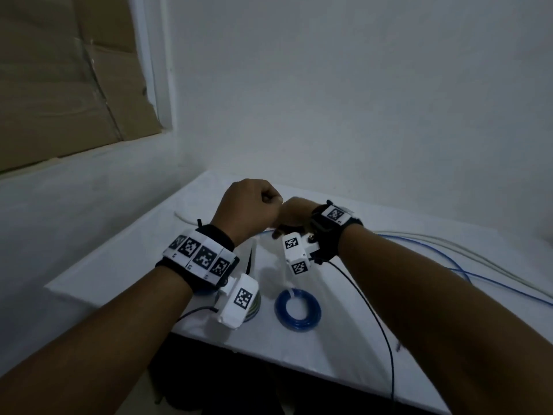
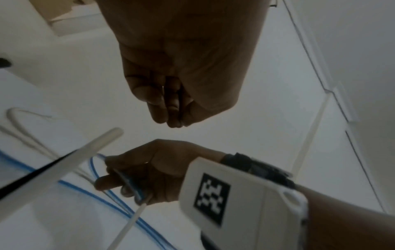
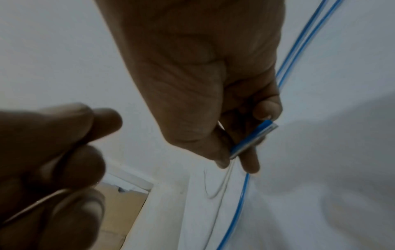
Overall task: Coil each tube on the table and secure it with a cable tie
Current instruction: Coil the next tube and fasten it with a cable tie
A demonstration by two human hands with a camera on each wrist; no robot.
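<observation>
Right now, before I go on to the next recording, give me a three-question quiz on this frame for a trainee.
1. True or false: the blue coil on the table lies loose, with no tie on it.
2. Which hand grips the blue tube? A) left hand B) right hand C) neither
3. Fill in: the long blue and white tubes still uncoiled trail toward the table's ____ side.

Key
1. False: a white tie crosses it.
2. B
3. right
</observation>
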